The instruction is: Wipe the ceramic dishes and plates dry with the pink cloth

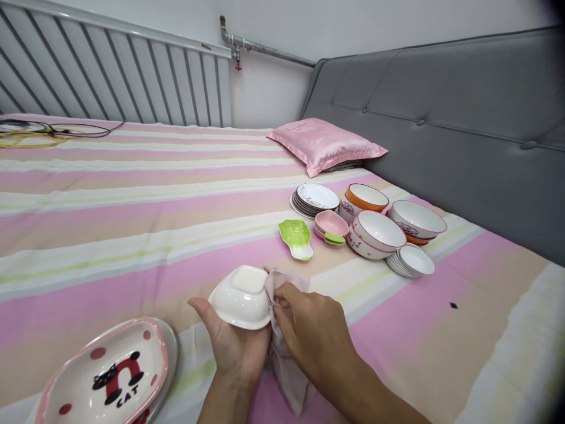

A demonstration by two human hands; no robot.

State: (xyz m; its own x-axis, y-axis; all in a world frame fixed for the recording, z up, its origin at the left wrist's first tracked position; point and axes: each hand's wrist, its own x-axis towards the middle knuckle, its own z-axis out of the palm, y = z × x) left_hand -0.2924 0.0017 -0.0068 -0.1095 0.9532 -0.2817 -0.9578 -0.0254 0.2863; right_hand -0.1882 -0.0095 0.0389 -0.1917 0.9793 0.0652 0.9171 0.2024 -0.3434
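A small white dish (242, 300) rests bottom-up in my left hand (238, 350), its glossy underside and square foot facing me. My left palm and fingers support it from below, with the thumb along its left side. At the dish's right end, my right hand (309, 330) pinches a pale pinkish-grey cloth (286, 377) against the rim. The cloth hangs down between my two forearms. Beyond the hands, a green-and-white leaf-shaped dish (296, 238) lies on the bed, beside pink dishes (331, 224) with a green tab.
Stacked plates (315, 197), large bowls (379, 232) and small white bowls (412, 262) stand at right on the striped bedsheet (132, 247). A cat-patterned dish (110, 377) sits at lower left. Farther back are a pink pillow (326, 144), a grey headboard (441, 112) and cables (53, 131).
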